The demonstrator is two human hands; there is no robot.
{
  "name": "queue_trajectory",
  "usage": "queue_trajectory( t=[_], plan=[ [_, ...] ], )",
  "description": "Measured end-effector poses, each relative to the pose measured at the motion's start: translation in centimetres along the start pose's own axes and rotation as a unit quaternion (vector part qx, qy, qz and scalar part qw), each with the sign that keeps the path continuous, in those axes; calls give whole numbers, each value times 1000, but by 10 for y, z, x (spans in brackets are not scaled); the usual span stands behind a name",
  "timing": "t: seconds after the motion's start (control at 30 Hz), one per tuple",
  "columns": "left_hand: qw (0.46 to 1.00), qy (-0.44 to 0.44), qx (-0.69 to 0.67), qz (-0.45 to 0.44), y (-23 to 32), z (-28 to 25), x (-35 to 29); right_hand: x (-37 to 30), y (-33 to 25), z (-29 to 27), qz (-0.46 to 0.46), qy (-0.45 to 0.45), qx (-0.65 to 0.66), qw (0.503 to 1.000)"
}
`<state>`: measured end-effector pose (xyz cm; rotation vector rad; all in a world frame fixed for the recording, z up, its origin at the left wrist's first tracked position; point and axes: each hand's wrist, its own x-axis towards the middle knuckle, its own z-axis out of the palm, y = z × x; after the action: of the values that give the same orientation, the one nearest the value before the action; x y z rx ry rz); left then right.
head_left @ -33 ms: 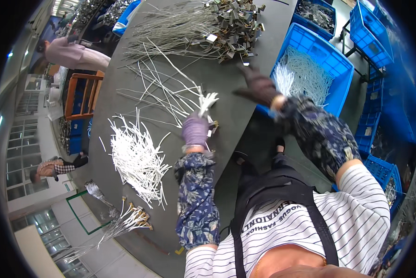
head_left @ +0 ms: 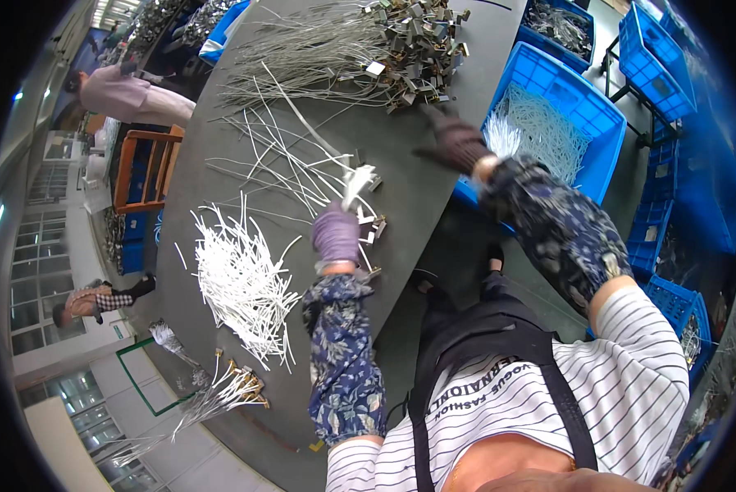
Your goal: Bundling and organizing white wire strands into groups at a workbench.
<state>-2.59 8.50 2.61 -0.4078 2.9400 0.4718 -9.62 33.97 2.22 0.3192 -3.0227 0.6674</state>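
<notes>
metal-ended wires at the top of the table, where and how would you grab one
Probably by one of the metal ends, at the cluster's near edge, coming from the near right, where the right hand is. The ends are chunky and bunched on the right; the thin wires trail left and cross one another.

Right grip point(head_left: 458, 143) motion-blurred, fingertips of the left grip point(head_left: 336, 236) indistinct, wire pile point(head_left: 319, 69) partly beyond the top edge.
</notes>
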Motion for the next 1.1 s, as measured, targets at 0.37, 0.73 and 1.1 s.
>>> queue_trajectory(
  t=[0.37,0.73,1.1],
  plan=[
    [507,-296,-792,-167,118,98,-77,-197,53,-12,8,-194,436,879],
    [576,-137,-806,-24,128,70,-18,-454,163,-47,551,-288,356,698],
    [632,-9,-773,-50,112,-33,10,-413,160,-39,510,-286,398,707]
  ],
)
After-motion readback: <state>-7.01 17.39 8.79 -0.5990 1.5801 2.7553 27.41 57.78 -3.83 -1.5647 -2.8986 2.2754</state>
